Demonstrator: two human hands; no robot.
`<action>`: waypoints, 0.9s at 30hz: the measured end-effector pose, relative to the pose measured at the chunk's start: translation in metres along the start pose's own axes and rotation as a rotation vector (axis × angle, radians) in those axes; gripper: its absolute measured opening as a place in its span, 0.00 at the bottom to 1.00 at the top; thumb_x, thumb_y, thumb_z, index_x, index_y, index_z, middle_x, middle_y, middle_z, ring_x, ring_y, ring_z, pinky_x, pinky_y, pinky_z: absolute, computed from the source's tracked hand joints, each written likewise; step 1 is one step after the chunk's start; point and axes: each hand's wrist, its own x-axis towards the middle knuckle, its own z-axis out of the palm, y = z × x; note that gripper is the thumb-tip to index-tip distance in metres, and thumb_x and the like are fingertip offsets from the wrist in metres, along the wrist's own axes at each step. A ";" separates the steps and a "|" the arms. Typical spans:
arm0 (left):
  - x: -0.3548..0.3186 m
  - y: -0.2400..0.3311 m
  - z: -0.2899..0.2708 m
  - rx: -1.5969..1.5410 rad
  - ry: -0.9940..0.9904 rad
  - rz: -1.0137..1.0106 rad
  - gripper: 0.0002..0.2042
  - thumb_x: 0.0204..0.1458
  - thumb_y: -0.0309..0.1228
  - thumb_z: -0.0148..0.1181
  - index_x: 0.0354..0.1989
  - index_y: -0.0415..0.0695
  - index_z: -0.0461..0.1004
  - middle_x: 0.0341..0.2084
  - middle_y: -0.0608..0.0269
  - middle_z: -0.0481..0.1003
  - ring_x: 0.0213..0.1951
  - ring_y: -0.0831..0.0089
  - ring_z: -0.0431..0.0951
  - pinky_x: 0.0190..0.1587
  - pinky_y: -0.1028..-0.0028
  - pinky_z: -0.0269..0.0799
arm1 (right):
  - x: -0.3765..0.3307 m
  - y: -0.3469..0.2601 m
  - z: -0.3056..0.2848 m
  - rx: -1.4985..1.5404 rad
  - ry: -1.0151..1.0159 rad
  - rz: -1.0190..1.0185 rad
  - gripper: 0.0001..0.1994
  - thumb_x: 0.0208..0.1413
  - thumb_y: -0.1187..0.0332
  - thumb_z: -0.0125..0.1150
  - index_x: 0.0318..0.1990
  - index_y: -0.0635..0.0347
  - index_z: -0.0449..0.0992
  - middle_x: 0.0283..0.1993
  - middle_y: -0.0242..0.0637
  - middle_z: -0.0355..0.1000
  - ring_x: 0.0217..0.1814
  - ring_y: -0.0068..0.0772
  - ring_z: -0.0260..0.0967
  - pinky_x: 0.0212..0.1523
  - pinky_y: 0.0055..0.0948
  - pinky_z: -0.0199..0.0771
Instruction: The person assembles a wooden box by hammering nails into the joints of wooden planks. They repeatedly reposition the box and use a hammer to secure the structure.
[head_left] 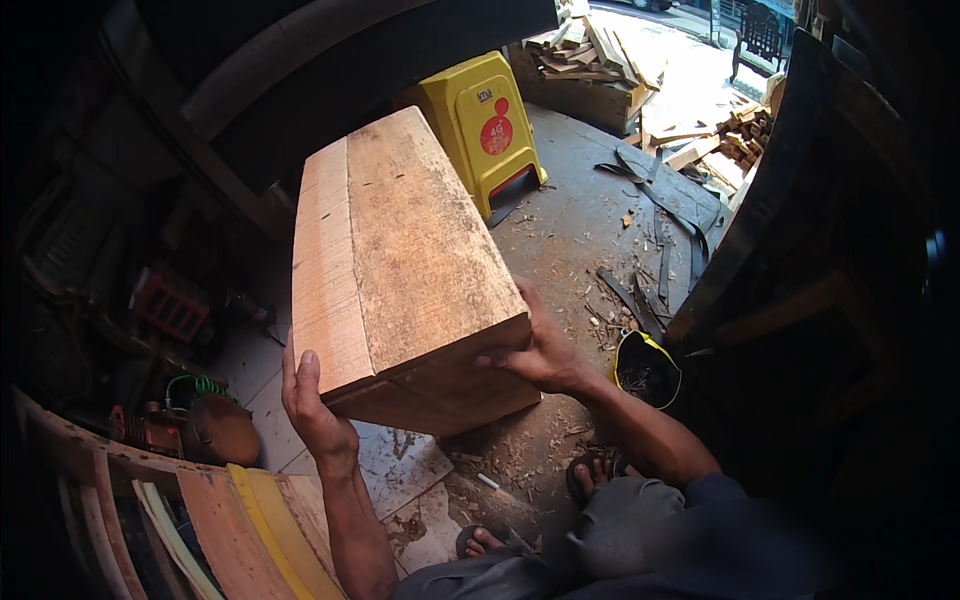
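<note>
Together, left fingers [309, 372] and right fingers [514, 360] hold a box-shaped wooden piece [415, 250] by its sides.

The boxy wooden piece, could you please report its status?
Left hand and right hand holding opposite sides. Boxy wooden piece between them. Yellow stool beyond it, wood shavings on floor.

Two hands [318, 412] [546, 350], two feet [590, 474] [482, 543], one held wooden block [425, 255], one yellow stand [470, 130]
</note>
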 end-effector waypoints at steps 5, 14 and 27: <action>-0.006 -0.005 -0.016 0.094 0.037 -0.038 0.28 0.68 0.40 0.45 0.69 0.32 0.63 0.62 0.46 0.70 0.61 0.60 0.73 0.65 0.64 0.66 | -0.020 -0.022 -0.022 -0.041 -0.078 0.122 0.47 0.56 0.51 0.74 0.76 0.57 0.51 0.66 0.51 0.65 0.69 0.46 0.65 0.67 0.43 0.67; -0.003 -0.018 -0.032 0.191 0.236 -0.041 0.35 0.64 0.55 0.50 0.67 0.35 0.66 0.63 0.46 0.69 0.61 0.58 0.72 0.65 0.61 0.66 | -0.141 0.077 -0.161 -1.011 0.090 0.675 0.11 0.64 0.67 0.58 0.44 0.63 0.82 0.38 0.53 0.81 0.38 0.50 0.82 0.41 0.47 0.81; -0.014 -0.015 -0.020 0.161 0.356 -0.009 0.32 0.64 0.52 0.54 0.60 0.32 0.68 0.58 0.47 0.71 0.58 0.59 0.74 0.63 0.61 0.67 | -0.162 0.208 -0.145 -1.037 0.038 1.092 0.22 0.66 0.57 0.49 0.35 0.68 0.84 0.36 0.58 0.81 0.41 0.54 0.83 0.40 0.48 0.82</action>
